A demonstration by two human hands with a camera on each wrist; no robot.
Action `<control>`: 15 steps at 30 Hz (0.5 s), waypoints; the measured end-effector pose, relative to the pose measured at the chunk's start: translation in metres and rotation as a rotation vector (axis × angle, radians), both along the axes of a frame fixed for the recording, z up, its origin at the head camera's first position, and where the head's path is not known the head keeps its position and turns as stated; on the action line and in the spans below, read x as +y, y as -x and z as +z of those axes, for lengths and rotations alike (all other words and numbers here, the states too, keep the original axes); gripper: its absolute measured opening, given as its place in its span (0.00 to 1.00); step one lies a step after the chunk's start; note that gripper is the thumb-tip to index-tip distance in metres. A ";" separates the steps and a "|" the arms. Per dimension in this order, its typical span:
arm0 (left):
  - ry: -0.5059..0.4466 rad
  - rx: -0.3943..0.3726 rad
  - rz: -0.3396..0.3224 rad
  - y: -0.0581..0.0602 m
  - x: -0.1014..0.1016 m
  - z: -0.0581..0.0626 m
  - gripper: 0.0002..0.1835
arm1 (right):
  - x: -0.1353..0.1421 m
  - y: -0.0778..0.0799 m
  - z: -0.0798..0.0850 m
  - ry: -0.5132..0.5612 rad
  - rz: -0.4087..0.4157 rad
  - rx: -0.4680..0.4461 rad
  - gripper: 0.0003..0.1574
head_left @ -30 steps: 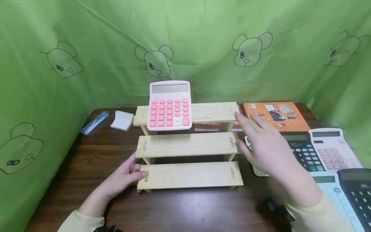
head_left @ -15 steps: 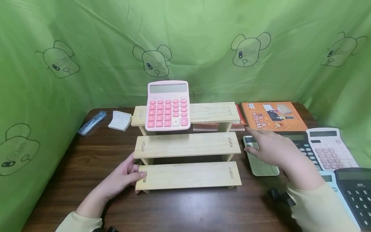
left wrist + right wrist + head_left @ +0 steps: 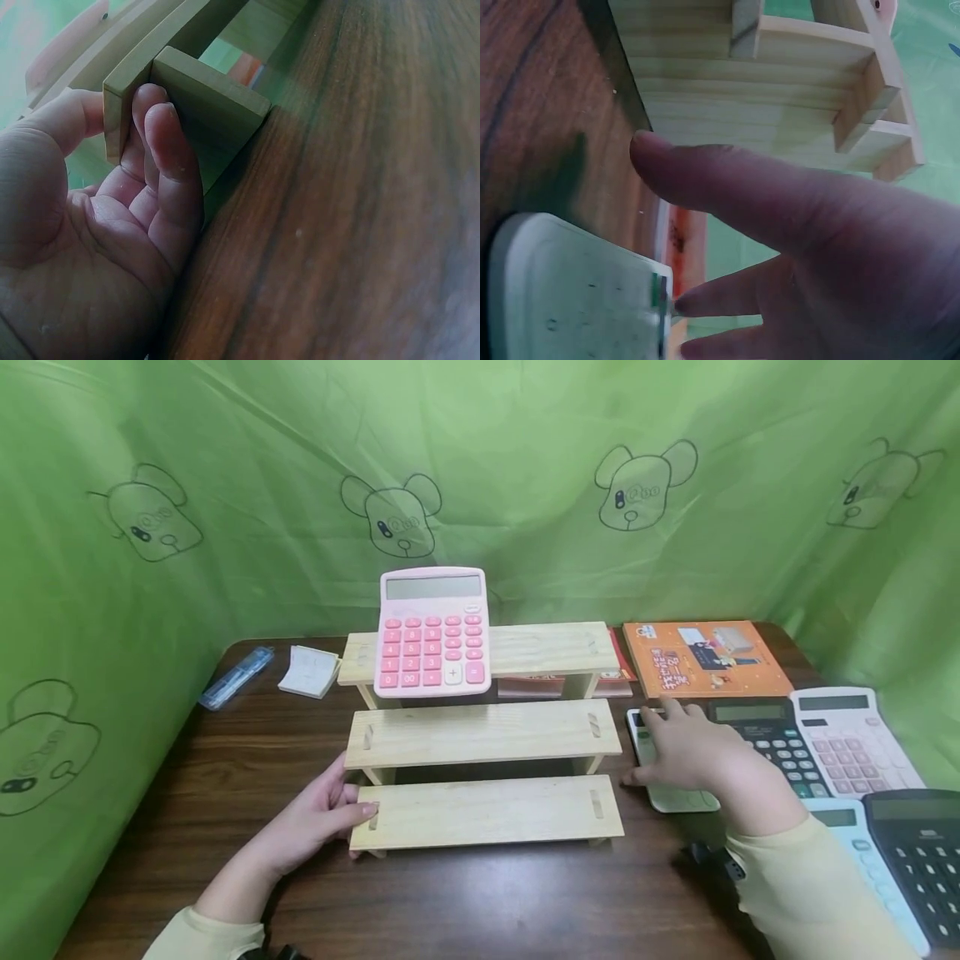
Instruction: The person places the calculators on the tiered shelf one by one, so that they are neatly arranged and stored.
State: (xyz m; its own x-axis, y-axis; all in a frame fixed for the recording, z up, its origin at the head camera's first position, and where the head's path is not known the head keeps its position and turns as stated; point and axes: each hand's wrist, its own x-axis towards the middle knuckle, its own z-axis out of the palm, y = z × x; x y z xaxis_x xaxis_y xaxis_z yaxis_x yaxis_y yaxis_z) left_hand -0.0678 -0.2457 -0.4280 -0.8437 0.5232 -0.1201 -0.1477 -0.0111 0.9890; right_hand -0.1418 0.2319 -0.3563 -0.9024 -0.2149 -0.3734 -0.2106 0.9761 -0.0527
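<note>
1. Gripping the bottom step (image 3: 487,812) of the wooden rack (image 3: 480,732) at its left end with the left hand (image 3: 318,818), pressing the thumb (image 3: 75,116) on top and curling the fingers (image 3: 172,146) close underneath.
2. Holding the right hand (image 3: 690,747) wide, fingers spread and nothing clasped, over the green calculator (image 3: 678,797) just right of the rack's middle step (image 3: 487,732).
3. Pointing the right thumb (image 3: 697,169) towards the rack while setting the other fingertips near the calculator's display end; being unable to tell contact from either view.
4. Seeing the green calculator lying flat on the dark wooden table (image 3: 465,902), near the rack and partly hidden beneath the hand.
5. Seeing the pink calculator (image 3: 431,631) sitting on the rack's top step (image 3: 551,649), left of its middle, display end farthest back.
6. Noting more calculators lying farther right of the rack: a black one (image 3: 763,712), a pale pink one (image 3: 855,743), a light blue one (image 3: 873,868) and a large dark one (image 3: 922,860).
7. Noting an orange box or book (image 3: 705,658) lying right of the rack's top step, with something red (image 3: 625,670) showing partly behind that step's right end.
8. Noting a white paper pad (image 3: 310,671) lying just left of the rack's top step, and a blue packet (image 3: 237,678) farther left.
9. Seeing a green curtain (image 3: 525,468) with bear-like drawings hanging behind the rack.
</note>
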 end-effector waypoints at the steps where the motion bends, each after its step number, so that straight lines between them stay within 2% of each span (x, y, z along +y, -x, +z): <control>1: -0.005 -0.001 -0.003 0.000 0.000 0.000 0.40 | -0.001 0.000 -0.002 0.000 0.009 0.001 0.72; 15: 0.005 0.000 -0.016 0.002 -0.002 0.002 0.39 | -0.006 0.003 -0.015 0.079 0.090 0.038 0.69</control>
